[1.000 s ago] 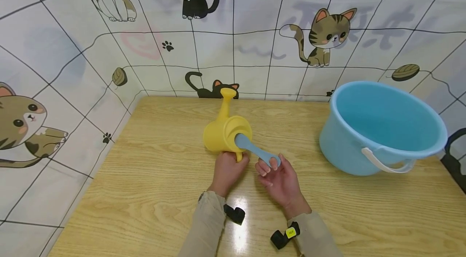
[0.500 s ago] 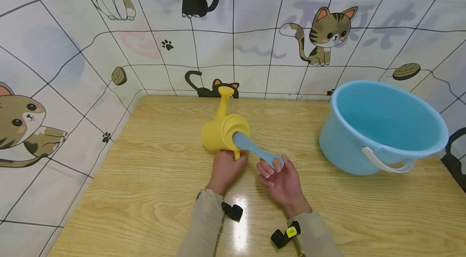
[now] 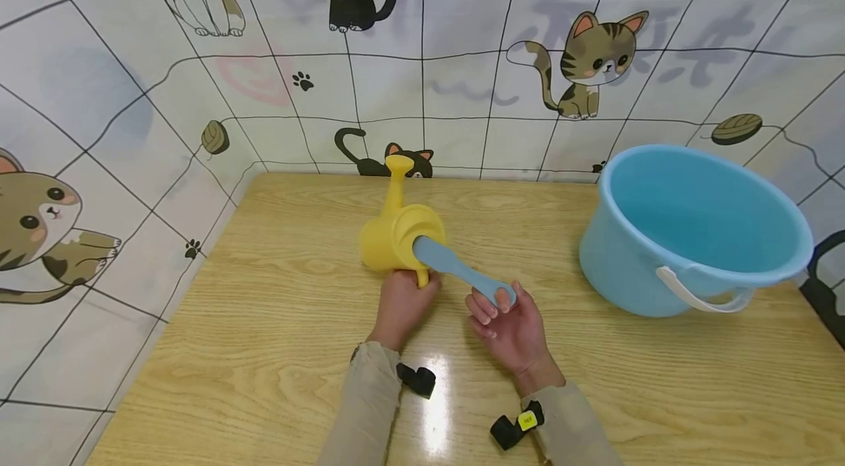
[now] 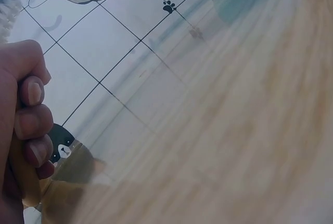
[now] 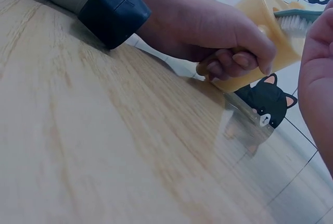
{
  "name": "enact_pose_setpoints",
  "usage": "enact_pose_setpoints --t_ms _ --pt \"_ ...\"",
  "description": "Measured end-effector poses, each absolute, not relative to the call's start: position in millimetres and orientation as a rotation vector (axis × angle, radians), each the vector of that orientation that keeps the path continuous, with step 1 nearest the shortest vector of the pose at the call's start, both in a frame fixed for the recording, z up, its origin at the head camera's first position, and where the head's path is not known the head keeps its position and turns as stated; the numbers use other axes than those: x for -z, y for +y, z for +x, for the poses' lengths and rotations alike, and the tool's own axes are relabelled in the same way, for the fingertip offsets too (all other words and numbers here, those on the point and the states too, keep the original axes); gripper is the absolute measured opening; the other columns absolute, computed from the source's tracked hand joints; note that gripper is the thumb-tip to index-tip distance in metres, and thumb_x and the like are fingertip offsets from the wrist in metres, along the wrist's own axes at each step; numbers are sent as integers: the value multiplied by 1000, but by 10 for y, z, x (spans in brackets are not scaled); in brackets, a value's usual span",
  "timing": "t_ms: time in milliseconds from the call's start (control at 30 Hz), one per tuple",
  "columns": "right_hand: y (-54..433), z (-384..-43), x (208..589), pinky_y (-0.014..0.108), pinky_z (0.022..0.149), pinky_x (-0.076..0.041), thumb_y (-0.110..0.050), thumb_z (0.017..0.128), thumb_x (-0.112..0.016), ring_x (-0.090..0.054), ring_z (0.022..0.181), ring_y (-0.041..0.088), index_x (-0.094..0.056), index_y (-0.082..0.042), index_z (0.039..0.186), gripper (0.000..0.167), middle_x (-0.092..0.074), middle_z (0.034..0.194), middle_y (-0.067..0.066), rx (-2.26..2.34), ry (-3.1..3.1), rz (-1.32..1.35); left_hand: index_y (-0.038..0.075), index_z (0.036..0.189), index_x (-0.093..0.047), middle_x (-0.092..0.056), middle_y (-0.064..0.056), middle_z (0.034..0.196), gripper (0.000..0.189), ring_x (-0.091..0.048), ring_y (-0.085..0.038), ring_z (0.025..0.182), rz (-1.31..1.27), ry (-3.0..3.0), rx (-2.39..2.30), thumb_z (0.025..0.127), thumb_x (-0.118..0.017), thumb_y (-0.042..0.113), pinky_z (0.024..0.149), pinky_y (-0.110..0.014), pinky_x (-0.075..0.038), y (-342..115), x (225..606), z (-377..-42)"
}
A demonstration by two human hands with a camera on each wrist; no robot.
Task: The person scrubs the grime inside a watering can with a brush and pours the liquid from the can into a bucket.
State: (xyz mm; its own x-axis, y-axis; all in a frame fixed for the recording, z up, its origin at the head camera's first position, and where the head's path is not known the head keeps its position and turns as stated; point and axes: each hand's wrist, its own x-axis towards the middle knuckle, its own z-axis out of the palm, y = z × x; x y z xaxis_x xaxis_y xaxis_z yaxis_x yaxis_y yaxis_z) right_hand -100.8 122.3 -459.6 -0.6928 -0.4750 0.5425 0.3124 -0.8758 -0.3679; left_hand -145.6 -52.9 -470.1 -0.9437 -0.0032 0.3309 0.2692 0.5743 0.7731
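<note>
A yellow watering can (image 3: 379, 244) is tilted on its side in the head view, its round mouth turned towards the right and its spout pointing to the back wall. My left hand (image 3: 404, 308) grips its handle from the near side, fingers curled round in the left wrist view. My right hand (image 3: 510, 334), palm up, pinches the end of a light blue scrub brush (image 3: 455, 266). The brush's head is at the can's mouth, and its white bristles (image 5: 292, 24) show there in the right wrist view. How deep the brush reaches is hard to tell.
A large light blue bucket (image 3: 634, 260) with a white handle (image 3: 693, 296) stands on the right of the wooden table (image 3: 264, 348). Cat-patterned wall covering (image 3: 462, 92) borders the table at the back and left. A black object (image 3: 825, 282) is at the far right edge.
The watering can and my left hand have shifted a little to the left. More of the brush shows outside the can's mouth. My right hand has barely moved.
</note>
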Motion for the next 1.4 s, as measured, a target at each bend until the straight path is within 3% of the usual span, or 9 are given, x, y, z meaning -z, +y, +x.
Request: enact_pose_setpoints --t_ms 433,667,900,1133,1267,1400 --pt "1211 -1005 4559 23 53 -20 -37 96 -19 -27 69 15 -67 -9 86 56 -35 77 1 2495 340 -955 15 46 -37 -28 9 41 38 -31 -8 41 -231 -2495 1295 75 -60 23 39 -26 -31 -558 4725 -1473" --pt "1275 -1020 4531 23 53 -20 -36 96 -21 -25 68 15 -64 -7 79 55 -29 74 2 2513 322 -978 13 48 -39 -26 5 42 37 -29 -11 39 32 -2442 1574 76 -58 27 42 -27 -30 -619 4699 -1454" --pt "1317 -1060 4567 25 54 -21 -32 97 -16 -31 73 18 -66 -7 85 58 -33 79 4 2558 431 -976 13 48 -37 -24 3 42 38 -27 -12 37 3 -2387 1602 77 -59 24 40 -26 -27 -634 4671 -1451" --pt "1403 -1058 4549 27 56 -21 -20 98 -9 -43 82 20 -62 -5 77 58 -48 84 8 2672 791 -782 11 46 -38 -25 4 41 41 -27 -10 37 31 -2330 1635 77 -60 25 39 -26 -25 -631 4663 -1451" --pt "1460 -1049 4494 28 51 -25 -11 98 -17 -45 76 18 -58 -5 73 48 -50 82 8 2671 1225 -685 10 44 -37 -26 5 39 43 -26 -9 36 56 -2307 1657 78 -60 26 36 -26 -21 -633 4673 -1448" --pt "1546 -1054 4441 31 49 -31 -12 96 -35 -40 66 18 -48 -2 69 32 -44 74 7 2570 1745 -485 10 45 -38 -27 5 40 46 -27 -9 36 81 -2293 1642 80 -58 31 36 -26 -23 -638 4656 -1450"
